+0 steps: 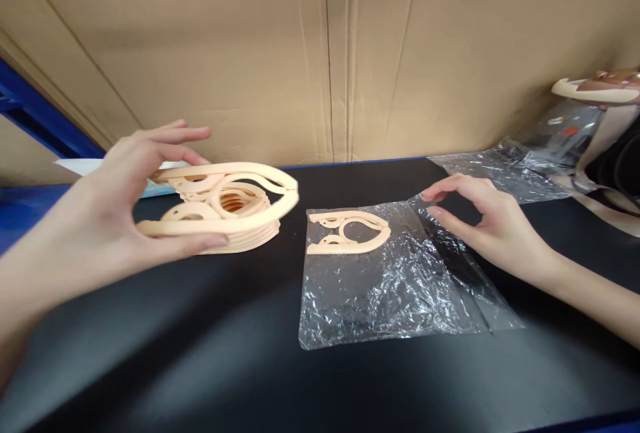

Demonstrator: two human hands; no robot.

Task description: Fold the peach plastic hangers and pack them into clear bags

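A beige folding hanger point(250, 223), folded up, is gripped at its open ends between the thumb and fingers of my left hand point(125, 186). It is held over a stack of matching folded hangers point(263, 236) on the black table, partly hidden behind it. To the right, a clear plastic bag point(390, 299) lies flat with one folded hanger point(373, 244) inside, near its far left corner. My right hand point(485, 219) pinches the far edge of the bag near its mouth, thumb and forefinger close together on the film.
More crumpled clear plastic point(480, 169) lies at the back right, beside a transparent bag with brown and cream items point(595, 93) and a pale strap. Cardboard point(225, 53) stands behind the black table point(250, 366). A blue frame point(40, 119) is at left.
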